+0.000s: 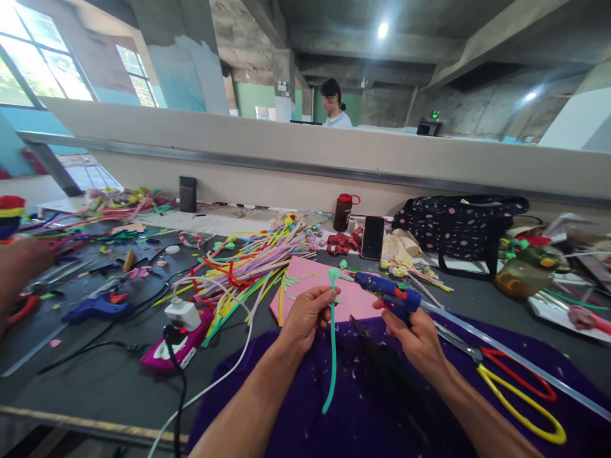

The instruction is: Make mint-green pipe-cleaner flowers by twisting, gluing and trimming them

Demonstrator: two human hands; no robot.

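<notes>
My left hand [308, 316] pinches a mint-green pipe cleaner [333, 362] near its top, and the stem hangs down below my fingers. A small green curled head [333, 273] tops the stem. My right hand [414, 337] is wrapped round a blue glue gun [389, 292], a clear glue stick [506, 362] reaching out of its back to the right. The gun's nozzle points left, close beside the green head; whether they touch I cannot tell. Behind my hands lies a pink foam sheet [298, 280] with small green pieces on it.
Red-and-yellow-handled scissors [520, 394] lie right of my right hand. Left are a magenta power strip [179, 346], a second blue glue gun [98, 307] and trailing cords. Pipe cleaners [267, 254], a phone [372, 237], a bottle [342, 213] and a bag [458, 229] sit behind. Another person's hand [23, 261] is far left.
</notes>
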